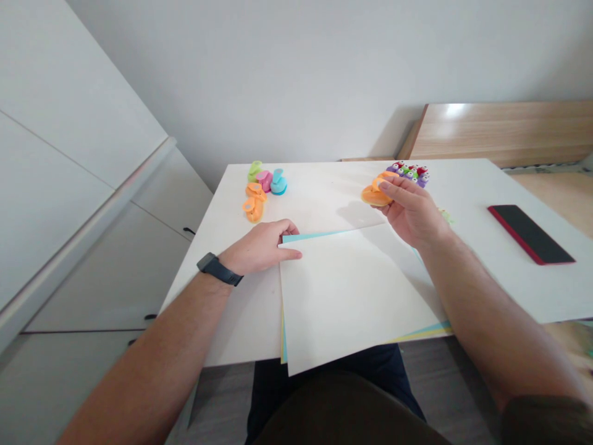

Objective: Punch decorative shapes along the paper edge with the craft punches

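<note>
Right hand (pixel 410 210), grip closed on orange paper punch (pixel 374 195), just past white paper (pixel 356 296); left hand (pixel 257 247), grip open, rests on its corner.

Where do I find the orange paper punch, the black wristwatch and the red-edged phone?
Orange paper punch (pixel 373 196): head view, on its lower body.
Black wristwatch (pixel 215 269): head view, on the strap.
Red-edged phone (pixel 530 234): head view, on its black top.

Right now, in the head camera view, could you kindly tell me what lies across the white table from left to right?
Orange plastic craft punches → turquoise plastic craft punch → white paper sheet → black smartphone with red edge
</note>
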Tool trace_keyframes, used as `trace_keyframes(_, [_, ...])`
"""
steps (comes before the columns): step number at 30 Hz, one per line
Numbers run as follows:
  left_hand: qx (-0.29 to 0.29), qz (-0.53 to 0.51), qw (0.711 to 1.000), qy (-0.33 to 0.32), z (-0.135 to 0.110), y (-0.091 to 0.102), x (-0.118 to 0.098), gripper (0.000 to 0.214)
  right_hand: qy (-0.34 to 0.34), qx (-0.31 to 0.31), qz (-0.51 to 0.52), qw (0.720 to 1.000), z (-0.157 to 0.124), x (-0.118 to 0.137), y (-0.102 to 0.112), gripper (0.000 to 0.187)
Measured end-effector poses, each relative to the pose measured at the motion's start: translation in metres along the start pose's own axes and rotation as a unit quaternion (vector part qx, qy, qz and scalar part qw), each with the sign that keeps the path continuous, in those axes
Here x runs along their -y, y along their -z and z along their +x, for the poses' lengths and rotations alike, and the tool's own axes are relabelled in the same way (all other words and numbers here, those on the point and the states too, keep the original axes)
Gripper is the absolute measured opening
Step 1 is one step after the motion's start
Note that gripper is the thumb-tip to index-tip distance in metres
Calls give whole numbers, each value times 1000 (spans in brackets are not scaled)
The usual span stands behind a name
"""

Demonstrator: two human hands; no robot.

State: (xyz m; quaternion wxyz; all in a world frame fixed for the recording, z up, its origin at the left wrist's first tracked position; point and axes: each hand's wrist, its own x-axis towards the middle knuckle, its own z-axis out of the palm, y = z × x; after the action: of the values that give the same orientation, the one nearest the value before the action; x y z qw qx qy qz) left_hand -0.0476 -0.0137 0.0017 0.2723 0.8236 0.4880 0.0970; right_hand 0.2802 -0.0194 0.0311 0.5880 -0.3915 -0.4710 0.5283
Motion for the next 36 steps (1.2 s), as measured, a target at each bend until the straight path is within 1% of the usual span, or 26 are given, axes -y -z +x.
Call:
trace_keyframes(4, [-23, 25, 998, -43, 1, 1, -1, 43, 1, -3, -2, 1000, -1, 1, -2, 25])
trace_keyframes(6, [-28, 28, 998, -51, 0, 1, -3, 42, -1, -7, -7, 1000, -2, 2, -3, 26])
trace_keyframes(11, [-11, 18, 999, -40, -2, 3, -7, 37, -6, -10, -15, 1000, -3, 2, -4, 28])
trace_keyframes(19, [-10, -4, 999, -30, -3, 4, -10, 34, -8, 1, -3, 1000, -2, -1, -1, 21])
trace_keyframes(24, [-8, -10, 1000, -12, -5, 4, -10, 34, -9, 3, -7, 1000, -2, -1, -2, 22])
trace_keyframes(28, [-5, 1, 1000, -15, -5, 5, -11, 32, -12, -2, -16, 1000, -2, -1, -2, 24])
trace_keyframes(32, [-7, 18, 1000, -25, -5, 6, -12, 30, -14, 0, -9, 1000, -3, 0, -2, 23])
trace_keyframes(36, [-25, 31, 999, -22, -5, 5, -11, 34, -18, -6, -11, 1000, -3, -1, -2, 25])
